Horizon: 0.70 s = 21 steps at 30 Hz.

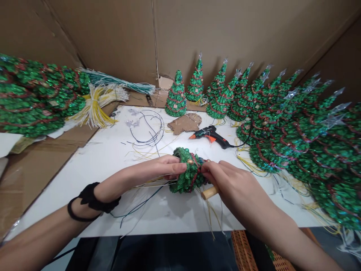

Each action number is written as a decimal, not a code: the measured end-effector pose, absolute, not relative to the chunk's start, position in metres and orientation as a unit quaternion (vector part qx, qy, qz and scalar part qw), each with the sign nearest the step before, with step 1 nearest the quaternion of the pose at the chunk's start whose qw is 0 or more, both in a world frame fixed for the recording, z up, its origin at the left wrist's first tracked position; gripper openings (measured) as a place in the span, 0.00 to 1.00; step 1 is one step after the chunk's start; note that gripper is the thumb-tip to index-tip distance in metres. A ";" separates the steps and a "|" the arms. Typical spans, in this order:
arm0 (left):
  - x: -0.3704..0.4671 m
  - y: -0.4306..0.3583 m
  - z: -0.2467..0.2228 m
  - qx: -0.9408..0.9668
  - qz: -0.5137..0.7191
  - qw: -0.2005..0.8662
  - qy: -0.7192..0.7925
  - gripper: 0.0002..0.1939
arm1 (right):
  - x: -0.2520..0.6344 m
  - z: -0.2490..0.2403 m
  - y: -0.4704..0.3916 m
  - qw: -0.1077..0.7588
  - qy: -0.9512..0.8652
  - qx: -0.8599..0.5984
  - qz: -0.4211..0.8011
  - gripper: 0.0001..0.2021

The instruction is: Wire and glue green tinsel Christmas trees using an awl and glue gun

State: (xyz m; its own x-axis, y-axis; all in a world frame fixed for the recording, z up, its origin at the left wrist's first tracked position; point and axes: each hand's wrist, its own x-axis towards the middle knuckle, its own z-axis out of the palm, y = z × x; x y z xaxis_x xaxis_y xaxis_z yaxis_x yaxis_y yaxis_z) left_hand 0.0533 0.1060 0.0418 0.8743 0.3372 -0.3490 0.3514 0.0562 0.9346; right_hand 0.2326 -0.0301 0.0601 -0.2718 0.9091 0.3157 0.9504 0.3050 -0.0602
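A small green tree (184, 180) with red garland lies on its side over the white board, its wide base toward the left. My left hand (169, 167) is closed on that base, thumb on top and fingers partly hidden inside or behind it. At the tree's right end, my right hand (222, 177) pinches near the tip. A wooden handle (210, 192) sticks out from under the right palm; its far end is hidden. Yellow, white and dark green wires trail from both ends of the tree.
Beyond the hands a black glue gun (210, 135) lies beside a brown cardboard scrap (184, 123). Many finished-looking trees (270, 143) crowd the right side, larger ones (42, 98) the left. Wire bundles (96, 103) rest at the back left of the white board (98, 150).
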 end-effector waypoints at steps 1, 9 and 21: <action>0.054 0.106 0.042 0.687 -0.006 0.684 0.246 0.26 | 0.232 0.062 -0.029 0.144 -0.799 -0.578 -0.082 0.12; 0.053 0.105 0.042 0.689 -0.003 0.684 0.242 0.27 | 0.236 0.062 -0.025 0.104 -0.832 -0.532 -0.122 0.14; 0.053 0.106 0.041 0.694 0.002 0.683 0.228 0.26 | 0.239 0.051 -0.026 0.068 -0.842 -0.505 -0.178 0.11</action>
State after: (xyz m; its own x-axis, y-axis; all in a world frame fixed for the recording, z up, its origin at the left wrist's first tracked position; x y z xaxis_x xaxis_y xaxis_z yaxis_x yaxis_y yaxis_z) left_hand 0.0534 0.1056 0.0414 0.8960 0.3188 -0.3091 0.3141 0.0369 0.9487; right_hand 0.2387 -0.0258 0.0513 -0.4816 0.8256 0.2940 0.8739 0.4275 0.2312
